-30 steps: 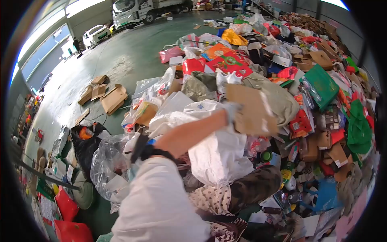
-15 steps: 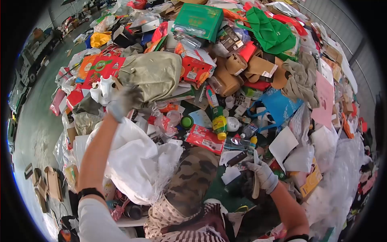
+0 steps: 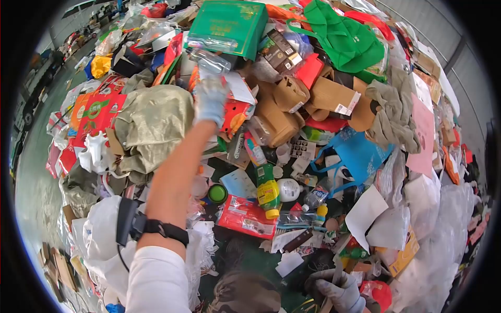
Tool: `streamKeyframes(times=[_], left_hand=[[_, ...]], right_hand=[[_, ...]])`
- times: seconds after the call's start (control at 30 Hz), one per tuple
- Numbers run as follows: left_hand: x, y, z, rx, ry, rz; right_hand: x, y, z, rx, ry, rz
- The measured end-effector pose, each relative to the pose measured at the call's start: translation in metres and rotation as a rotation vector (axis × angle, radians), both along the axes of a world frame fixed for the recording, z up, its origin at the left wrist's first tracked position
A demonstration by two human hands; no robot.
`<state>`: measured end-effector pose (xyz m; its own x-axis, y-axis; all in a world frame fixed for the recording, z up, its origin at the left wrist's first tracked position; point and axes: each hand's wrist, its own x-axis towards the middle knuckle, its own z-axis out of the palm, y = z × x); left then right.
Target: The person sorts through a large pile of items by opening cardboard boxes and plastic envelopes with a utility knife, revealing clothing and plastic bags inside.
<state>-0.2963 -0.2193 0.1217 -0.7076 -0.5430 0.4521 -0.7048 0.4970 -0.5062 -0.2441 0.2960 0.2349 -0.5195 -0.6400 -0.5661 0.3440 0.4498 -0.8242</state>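
Note:
My left hand (image 3: 211, 99), in a pale glove, reaches to the red patterned box (image 3: 237, 112) below the clear plastic bottles (image 3: 210, 61). Its fingers are blurred against the box, and what they hold, if anything, cannot be made out. At the lower right, my right hand (image 3: 339, 292), gloved too, is closed around a thin grey strip (image 3: 338, 268). Between the hands lie a green bottle with a yellow label (image 3: 267, 192), a white bottle (image 3: 288, 190), a red packet (image 3: 246, 216) and a dark bar-shaped item (image 3: 298, 239).
A large green box (image 3: 228, 26), green bag (image 3: 344, 39), blue bag (image 3: 357, 151), brown cartons (image 3: 334, 96) and an olive cloth bag (image 3: 154, 122) form the heap. White sacking (image 3: 104, 235) lies at lower left. Grey floor (image 3: 39, 172) shows at far left.
My left hand has moved right and up from the white plastic piece to the red patterned box. The view has shifted, and my right hand appears lower, still around the strip.

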Motion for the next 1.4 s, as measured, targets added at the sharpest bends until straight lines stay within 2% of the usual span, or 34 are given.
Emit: streamKeyframes(times=[0.03, 0.07, 0.13, 0.17, 0.2, 0.27, 0.33, 0.37, 0.43, 0.5, 0.53, 0.6, 0.63, 0.67, 0.7, 0.73, 0.77, 0.8, 0.87, 0.9, 0.97, 1.03, 1.1, 1.13, 1.17, 1.23, 1.27, 1.3, 1.33, 1.4], left_hand=[[0.001, -0.024, 0.008, 0.281, 0.055, 0.031], [0.012, -0.016, 0.035, 0.383, 0.082, -0.048], [0.001, -0.031, 0.037, 0.390, -0.028, -0.044], [-0.004, -0.037, 0.039, 0.388, -0.135, -0.032], [-0.003, -0.037, 0.026, 0.223, -0.097, -0.112], [0.003, -0.034, 0.005, 0.150, -0.057, -0.260], [0.020, -0.001, 0.003, 0.148, -0.097, -0.346], [0.035, 0.028, 0.015, 0.042, -0.164, -0.472], [0.052, 0.048, -0.001, 0.090, -0.185, -0.559], [0.071, 0.090, 0.029, 0.090, -0.139, -0.456], [0.077, 0.104, 0.042, 0.083, -0.154, -0.474], [0.084, 0.126, 0.069, 0.014, 0.019, -0.554], [0.087, 0.138, 0.087, 0.006, 0.005, -0.573], [0.089, 0.152, 0.104, -0.050, 0.082, -0.650], [0.090, 0.166, 0.120, -0.103, 0.160, -0.730], [0.091, 0.181, 0.134, -0.073, 0.205, -0.756], [0.091, 0.195, 0.146, -0.075, 0.195, -0.780], [0.093, 0.208, 0.157, 0.001, 0.237, -0.782], [0.098, 0.239, 0.167, 0.159, 0.385, -0.808], [0.101, 0.254, 0.167, 0.166, 0.379, -0.821], [0.112, 0.286, 0.161, 0.182, 0.588, -0.969], [0.136, 0.335, 0.157, 0.178, 0.638, -1.190], [0.163, 0.385, 0.158, 0.271, 0.454, -1.342], [0.181, 0.409, 0.150, 0.333, 0.364, -1.367], [0.202, 0.427, 0.139, 0.292, 0.320, -1.466], [0.243, 0.464, 0.123, 0.293, 0.223, -1.582], [0.261, 0.478, 0.105, 0.292, 0.281, -1.647], [0.278, 0.487, 0.096, 0.354, 0.267, -1.682], [0.295, 0.494, 0.088, 0.437, 0.231, -1.690], [0.317, 0.501, 0.074, 0.533, 0.198, -1.687]], right_hand=[[0.000, 0.000, -0.002, 0.007, -0.005, -0.014], [0.001, -0.001, -0.001, 0.012, 0.025, 0.025], [0.002, -0.009, 0.010, 0.010, 0.053, 0.053], [0.002, -0.017, 0.024, 0.078, -0.093, 0.019], [0.005, -0.019, 0.033, 0.140, -0.237, -0.009], [0.011, -0.015, 0.032, 0.046, -0.182, -0.017], [0.008, -0.001, 0.010, -0.080, -0.088, 0.022], [0.007, 0.001, 0.007, -0.095, -0.078, 0.009], [0.006, 0.003, 0.010, -0.030, 0.013, 0.056], [0.003, 0.006, 0.006, -0.140, 0.065, 0.094], [0.003, 0.004, 0.008, -0.126, 0.034, 0.056], [0.002, 0.006, 0.007, -0.163, 0.034, 0.015], [0.000, 0.005, 0.012, -0.125, 0.095, 0.020], [-0.001, 0.005, 0.001, -0.216, 0.156, -0.030], [-0.005, 0.011, 0.002, -0.185, 0.173, -0.050], [-0.008, 0.016, 0.008, -0.177, 0.131, -0.094], [-0.016, 0.018, -0.011, -0.307, 0.212, -0.193], [-0.022, 0.025, -0.008, -0.288, 0.217, -0.216], [-0.033, 0.039, -0.006, -0.313, 0.251, -0.356], [-0.037, 0.048, -0.006, -0.323, 0.226, -0.428], [-0.046, 0.066, -0.014, -0.416, 0.200, -0.571], [-0.064, 0.083, -0.037, -0.381, 0.167, -0.681], [-0.101, 0.107, -0.076, -0.469, 0.020, -0.791], [-0.126, 0.124, -0.102, -0.452, 0.147, -0.784], [-0.141, 0.144, -0.116, -0.517, 0.152, -0.769], [-0.130, 0.174, -0.105, -0.440, 0.192, -0.708], [-0.117, 0.185, -0.095, -0.404, 0.222, -0.686], [-0.113, 0.195, -0.097, -0.382, 0.059, -0.525], [-0.103, 0.201, -0.102, -0.228, 0.133, -0.342], [-0.065, 0.193, -0.100, -0.158, 0.221, -0.111]])
